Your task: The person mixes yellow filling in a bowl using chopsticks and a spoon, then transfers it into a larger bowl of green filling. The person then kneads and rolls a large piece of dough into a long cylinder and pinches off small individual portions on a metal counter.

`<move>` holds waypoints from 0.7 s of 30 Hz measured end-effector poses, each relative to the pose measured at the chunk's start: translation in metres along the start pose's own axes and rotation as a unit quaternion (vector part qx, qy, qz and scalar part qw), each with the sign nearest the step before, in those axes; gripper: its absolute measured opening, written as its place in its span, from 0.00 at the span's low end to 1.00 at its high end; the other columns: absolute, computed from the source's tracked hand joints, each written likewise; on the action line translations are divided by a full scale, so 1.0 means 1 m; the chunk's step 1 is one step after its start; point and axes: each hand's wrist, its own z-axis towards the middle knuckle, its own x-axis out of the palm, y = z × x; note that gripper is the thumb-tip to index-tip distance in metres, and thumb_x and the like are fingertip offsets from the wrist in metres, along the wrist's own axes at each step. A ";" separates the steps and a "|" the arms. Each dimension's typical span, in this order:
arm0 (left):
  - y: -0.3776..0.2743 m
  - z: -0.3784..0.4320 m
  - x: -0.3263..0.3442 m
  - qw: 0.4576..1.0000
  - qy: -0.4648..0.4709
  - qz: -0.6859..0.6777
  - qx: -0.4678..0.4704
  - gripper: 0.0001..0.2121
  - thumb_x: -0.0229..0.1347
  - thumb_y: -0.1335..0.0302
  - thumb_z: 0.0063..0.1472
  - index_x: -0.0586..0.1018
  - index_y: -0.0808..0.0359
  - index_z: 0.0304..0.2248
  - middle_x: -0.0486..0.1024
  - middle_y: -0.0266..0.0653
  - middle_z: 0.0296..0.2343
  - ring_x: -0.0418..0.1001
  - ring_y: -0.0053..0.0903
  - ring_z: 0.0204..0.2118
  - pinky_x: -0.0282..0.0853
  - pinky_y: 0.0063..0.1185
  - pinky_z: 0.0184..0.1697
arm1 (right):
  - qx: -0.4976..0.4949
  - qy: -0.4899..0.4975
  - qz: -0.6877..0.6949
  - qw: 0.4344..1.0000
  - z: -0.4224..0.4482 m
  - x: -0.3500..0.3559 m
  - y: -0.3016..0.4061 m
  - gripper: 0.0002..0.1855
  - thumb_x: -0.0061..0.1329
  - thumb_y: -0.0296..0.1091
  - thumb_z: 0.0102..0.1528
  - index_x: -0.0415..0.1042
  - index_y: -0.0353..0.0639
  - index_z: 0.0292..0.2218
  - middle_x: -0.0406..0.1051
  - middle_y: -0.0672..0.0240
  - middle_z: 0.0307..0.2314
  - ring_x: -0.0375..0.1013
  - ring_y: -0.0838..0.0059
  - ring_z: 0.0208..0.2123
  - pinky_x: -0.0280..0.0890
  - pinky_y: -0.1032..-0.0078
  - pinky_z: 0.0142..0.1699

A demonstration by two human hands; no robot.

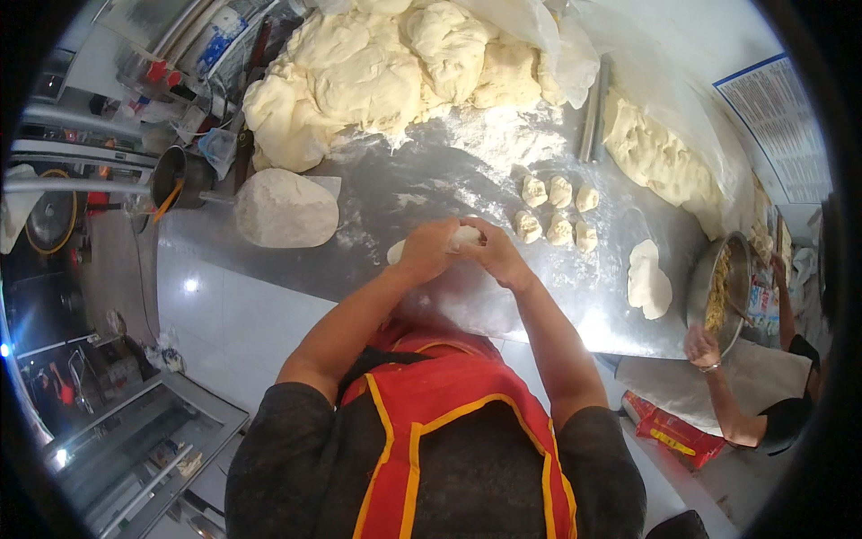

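My left hand (429, 250) and my right hand (497, 255) meet over the metal worktop (431, 195), both closed around a piece of dough (466, 237). More pale dough (396, 252) shows beside my left hand, on the worktop; whether it joins the held piece is hidden. Several small dough pieces (559, 229) lie in two rows to the right of my hands. To the left, a large floury rounded slab (288, 209), apparently dough, rests near the worktop's edge. A big mass of dough (367, 74) covers the back, with loose flour (505, 138) in front of it.
Right of the small pieces lies a flat dough piece (650, 279), near a metal bowl (739, 296) of yellowish filling. A co-worker's hand (702, 347) is at that bowl. Behind are a metal rod (594, 111) and plastic-covered dough (660, 151). A pot (176, 176) stands left.
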 end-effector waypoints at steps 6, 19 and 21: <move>-0.011 -0.001 0.007 0.992 -0.017 0.126 -0.004 0.12 0.56 0.67 0.44 0.69 0.66 0.25 0.72 0.47 0.24 0.71 0.41 0.28 0.64 0.32 0.32 | 0.002 -0.126 -0.122 0.985 -0.001 0.021 0.004 0.18 0.51 0.33 0.39 0.71 0.35 0.34 0.72 0.60 0.22 0.72 0.72 0.26 0.66 0.76 0.34; -0.003 0.015 0.010 0.978 0.021 0.202 -0.046 0.07 0.55 0.66 0.42 0.76 0.61 0.19 0.73 0.42 0.17 0.72 0.37 0.22 0.66 0.31 0.27 | 0.016 -0.045 0.123 0.991 -0.014 0.004 0.019 0.13 0.48 0.26 0.42 0.72 0.37 0.33 0.70 0.70 0.22 0.67 0.81 0.24 0.64 0.81 0.29; 0.018 0.021 0.010 0.965 -0.015 0.259 -0.051 0.11 0.57 0.62 0.43 0.77 0.61 0.21 0.74 0.40 0.18 0.72 0.37 0.21 0.66 0.32 0.25 | 0.011 -0.046 0.138 0.989 -0.019 -0.002 0.035 0.13 0.49 0.26 0.43 0.71 0.37 0.34 0.70 0.70 0.25 0.67 0.80 0.26 0.64 0.81 0.31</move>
